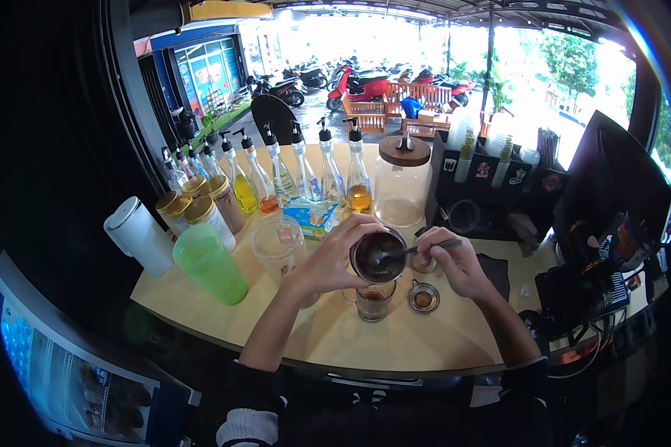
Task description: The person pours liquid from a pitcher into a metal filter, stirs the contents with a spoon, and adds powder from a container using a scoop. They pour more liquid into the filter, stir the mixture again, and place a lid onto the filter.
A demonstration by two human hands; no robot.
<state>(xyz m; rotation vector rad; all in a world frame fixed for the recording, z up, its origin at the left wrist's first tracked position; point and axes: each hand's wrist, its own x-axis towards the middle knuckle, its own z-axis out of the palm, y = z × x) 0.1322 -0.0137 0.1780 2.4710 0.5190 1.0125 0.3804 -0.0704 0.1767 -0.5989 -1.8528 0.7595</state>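
My left hand (329, 259) is wrapped round a round, dark-looking cup (373, 247), tilted so that its mouth faces me. In my right hand (461, 267) is a dark spoon (425, 250), gripped by the handle, its bowl end inside the cup. What the cup contains is too dark to make out. Directly below stands a glass mug (373, 307) with some brown liquid in it, its handle on the left. A small metal strainer (423, 298) holding something brown lies to the mug's right. Behind my right hand, a small glass (423, 264) is partly hidden.
Clear pump bottles (300, 167) line the back of the counter (328, 350), beside a wooden-lidded jar (402, 182). Leftward are a green pitcher (209, 264), a white jug (140, 237), several lidded canisters (220, 197) and a clear container (278, 246). Dark equipment (574, 283) occupies the right side.
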